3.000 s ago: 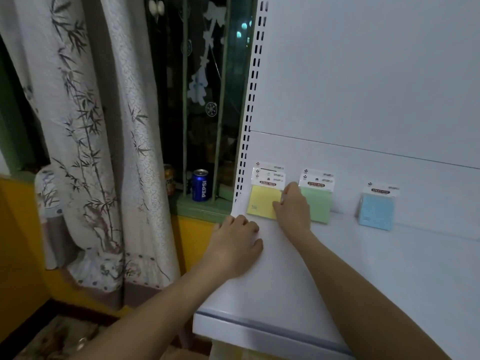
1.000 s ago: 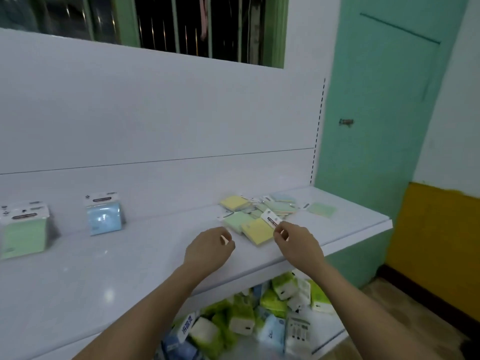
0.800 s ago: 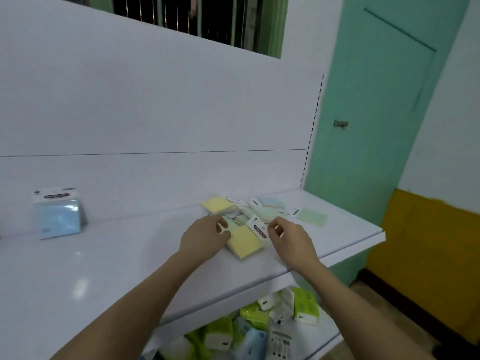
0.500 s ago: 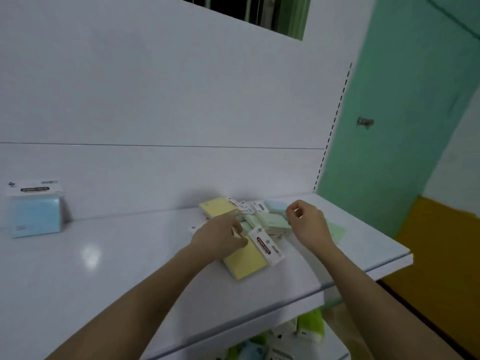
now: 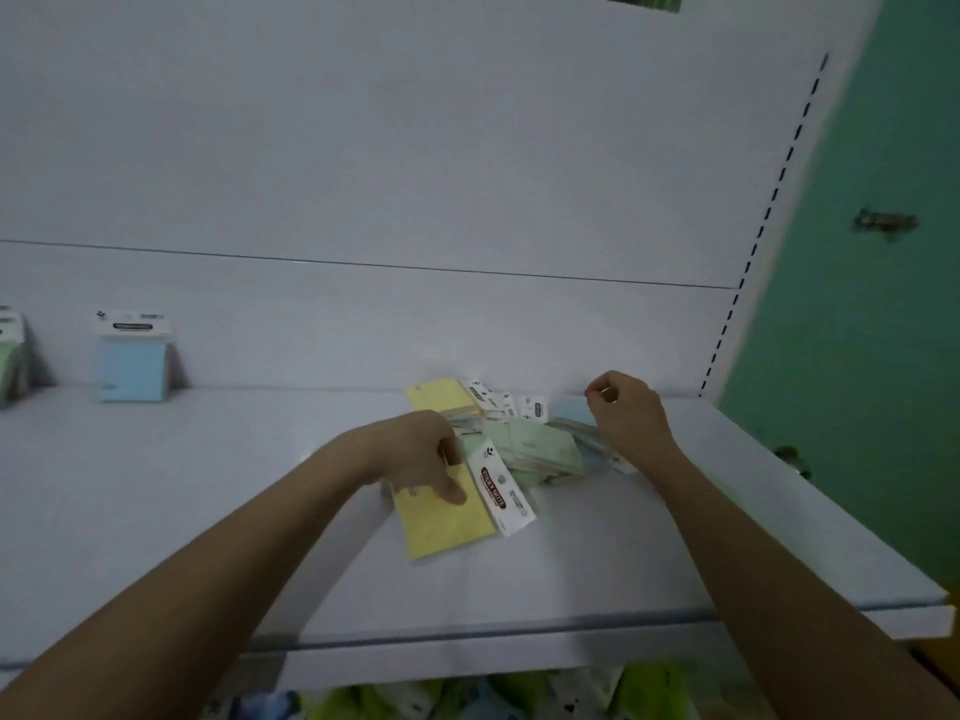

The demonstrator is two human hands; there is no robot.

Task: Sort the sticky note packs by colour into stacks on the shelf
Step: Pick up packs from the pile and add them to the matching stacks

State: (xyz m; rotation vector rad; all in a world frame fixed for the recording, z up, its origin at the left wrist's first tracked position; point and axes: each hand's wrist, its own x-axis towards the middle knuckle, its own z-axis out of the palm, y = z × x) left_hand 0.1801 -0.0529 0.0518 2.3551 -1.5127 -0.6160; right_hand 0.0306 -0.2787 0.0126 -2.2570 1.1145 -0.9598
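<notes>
left hand [image 5: 415,454] covers yellow pack [image 5: 447,517] edge; grip unclear.

Two bare hands over white shelf [image 5: 597,574] — left hand [image 5: 415,454], right hand [image 5: 626,415].

Yellow sticky note packs clearly countable: two — nearest pack [image 5: 447,517] toward front edge, second pack [image 5: 441,397] toward back wall.

Blue packs: one upright stack [image 5: 134,358] at back wall toward left end; one pack [image 5: 571,410] in loose pile, partly hidden.

Green packs: one stack [image 5: 8,356] cut by left frame edge; overlapping green packs [image 5: 535,446] in pile — exact number cannot tell.

Mixed packets on lower shelf [image 5: 467,698]: many, blurred, uncountable.
</notes>
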